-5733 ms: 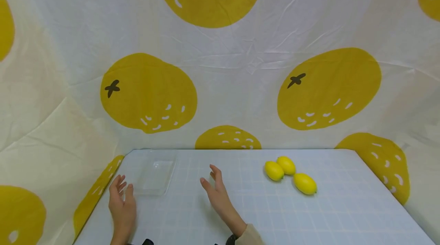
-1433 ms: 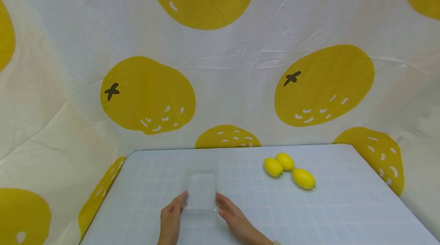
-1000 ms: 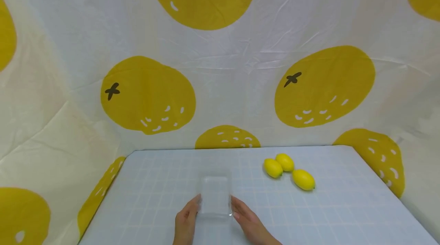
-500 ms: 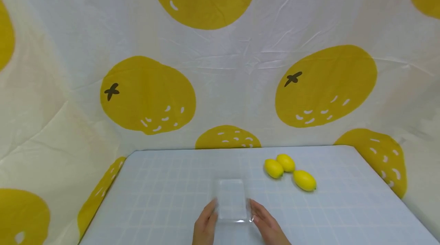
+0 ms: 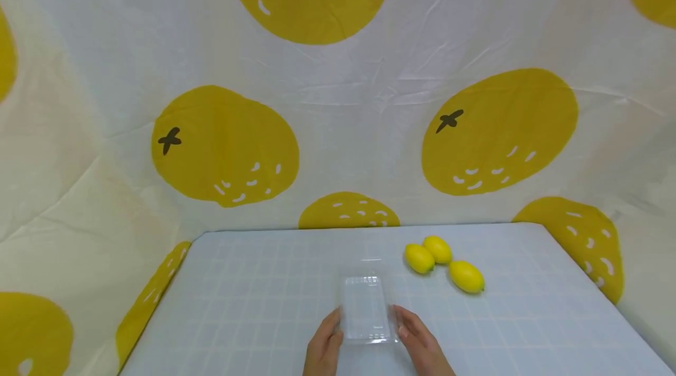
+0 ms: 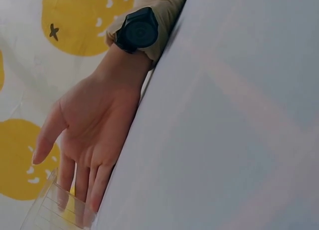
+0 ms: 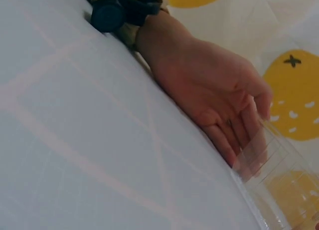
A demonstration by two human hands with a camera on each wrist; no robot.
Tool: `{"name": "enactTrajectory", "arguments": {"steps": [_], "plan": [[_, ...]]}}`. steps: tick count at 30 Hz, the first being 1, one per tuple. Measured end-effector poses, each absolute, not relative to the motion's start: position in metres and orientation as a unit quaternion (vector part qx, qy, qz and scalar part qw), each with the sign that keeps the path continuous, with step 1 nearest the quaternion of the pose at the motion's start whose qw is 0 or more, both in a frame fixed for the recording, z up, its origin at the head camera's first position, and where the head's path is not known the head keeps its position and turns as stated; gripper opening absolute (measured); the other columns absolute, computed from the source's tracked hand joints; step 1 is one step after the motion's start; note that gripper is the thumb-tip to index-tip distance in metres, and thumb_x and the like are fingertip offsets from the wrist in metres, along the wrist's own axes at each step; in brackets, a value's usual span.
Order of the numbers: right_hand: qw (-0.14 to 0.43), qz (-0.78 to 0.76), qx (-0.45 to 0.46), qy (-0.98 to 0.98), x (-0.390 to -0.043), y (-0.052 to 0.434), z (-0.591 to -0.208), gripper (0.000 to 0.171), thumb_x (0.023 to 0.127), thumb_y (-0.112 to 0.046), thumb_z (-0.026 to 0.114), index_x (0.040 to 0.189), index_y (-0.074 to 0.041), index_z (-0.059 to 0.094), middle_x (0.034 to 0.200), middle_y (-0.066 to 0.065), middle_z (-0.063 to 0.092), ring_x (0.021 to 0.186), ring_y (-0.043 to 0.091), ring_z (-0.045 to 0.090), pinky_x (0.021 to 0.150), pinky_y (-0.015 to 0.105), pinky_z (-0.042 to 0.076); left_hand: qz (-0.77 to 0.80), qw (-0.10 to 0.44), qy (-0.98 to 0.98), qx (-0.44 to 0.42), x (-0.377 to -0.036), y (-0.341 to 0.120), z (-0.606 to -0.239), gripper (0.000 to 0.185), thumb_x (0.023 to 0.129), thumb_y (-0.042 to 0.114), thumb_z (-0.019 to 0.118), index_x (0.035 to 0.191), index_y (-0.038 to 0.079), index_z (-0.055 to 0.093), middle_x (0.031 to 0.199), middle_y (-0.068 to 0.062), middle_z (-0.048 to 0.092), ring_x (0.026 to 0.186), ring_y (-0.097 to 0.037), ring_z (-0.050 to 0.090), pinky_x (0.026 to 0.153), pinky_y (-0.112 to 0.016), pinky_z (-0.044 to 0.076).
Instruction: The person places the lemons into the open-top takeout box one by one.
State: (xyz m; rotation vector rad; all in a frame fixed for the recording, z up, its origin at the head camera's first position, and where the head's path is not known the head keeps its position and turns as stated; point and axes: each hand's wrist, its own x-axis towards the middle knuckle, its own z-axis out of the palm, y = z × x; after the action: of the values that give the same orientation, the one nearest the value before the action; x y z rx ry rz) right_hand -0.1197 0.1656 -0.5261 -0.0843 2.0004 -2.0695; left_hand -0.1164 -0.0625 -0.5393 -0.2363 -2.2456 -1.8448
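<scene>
A clear plastic container (image 5: 367, 308) lies on the checked table (image 5: 253, 305), near the front middle. My left hand (image 5: 326, 345) presses its left side and my right hand (image 5: 418, 342) its right side, fingers straight. In the left wrist view a hand (image 6: 94, 135) with a black wrist device lays straight fingers against the container's wall (image 6: 55, 212). The right wrist view shows the other hand (image 7: 214, 100) flat against the clear wall (image 7: 279, 185). Three yellow lemons (image 5: 419, 258) (image 5: 438, 249) (image 5: 466, 276) lie together to the container's right and farther back.
A white cloth printed with large yellow fruit (image 5: 227, 144) hangs behind and beside the table. The table's left edge (image 5: 158, 300) and right edge (image 5: 586, 282) meet this cloth.
Between my two hands the container has slid right and toward me, from the table's far left. The lemons have not moved.
</scene>
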Motion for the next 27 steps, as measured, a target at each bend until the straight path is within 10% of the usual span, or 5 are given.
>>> {"name": "enactTrajectory", "arguments": {"steps": [8, 17, 23, 27], "plan": [[0.121, -0.722, -0.042, 0.68, -0.121, 0.164, -0.528, 0.062, 0.103, -0.031, 0.049, 0.151, 0.005, 0.031, 0.158, 0.027, 0.025, 0.116, -0.021, 0.04, 0.095, 0.006, 0.032, -0.63, 0.072, -0.771, -0.059, -0.117, -0.064, -0.537, 0.042, 0.097, 0.004, 0.051, 0.138, -0.005, 0.052, 0.141, -0.02, 0.054, 0.134, -0.038, 0.044, 0.105, -0.017, 0.032], [0.016, -0.707, -0.02, 0.707, -0.117, 0.16, -0.529, 0.045, 0.103, -0.022, 0.05, 0.14, 0.004, 0.046, 0.145, 0.024, 0.048, 0.116, -0.009, 0.052, 0.094, 0.011, 0.038, -0.651, 0.081, -0.752, -0.062, -0.115, -0.062, -0.534, 0.047, 0.098, 0.002, 0.051, 0.143, -0.008, 0.044, 0.141, -0.026, 0.051, 0.129, -0.033, 0.05, 0.1, -0.028, 0.046], [-0.12, -0.683, -0.04, 0.72, -0.122, 0.161, -0.532, 0.029, 0.102, -0.007, 0.051, 0.129, 0.002, 0.056, 0.128, 0.024, 0.06, 0.109, 0.009, 0.063, 0.09, 0.015, 0.046, -0.579, 0.199, -0.774, -0.161, -0.121, -0.062, -0.543, 0.057, 0.093, -0.002, 0.057, 0.146, -0.011, 0.036, 0.144, -0.029, 0.045, 0.132, -0.035, 0.045, 0.1, -0.03, 0.047], [-0.198, -0.653, -0.108, 0.723, -0.134, 0.167, -0.534, 0.025, 0.099, 0.002, 0.051, 0.123, 0.002, 0.059, 0.122, 0.024, 0.062, 0.11, 0.014, 0.061, 0.092, 0.016, 0.045, -0.471, 0.294, -0.795, -0.244, -0.129, -0.066, -0.548, 0.069, 0.087, 0.004, 0.062, 0.148, -0.01, 0.033, 0.149, -0.029, 0.039, 0.139, -0.035, 0.035, 0.113, -0.022, 0.026]]}}
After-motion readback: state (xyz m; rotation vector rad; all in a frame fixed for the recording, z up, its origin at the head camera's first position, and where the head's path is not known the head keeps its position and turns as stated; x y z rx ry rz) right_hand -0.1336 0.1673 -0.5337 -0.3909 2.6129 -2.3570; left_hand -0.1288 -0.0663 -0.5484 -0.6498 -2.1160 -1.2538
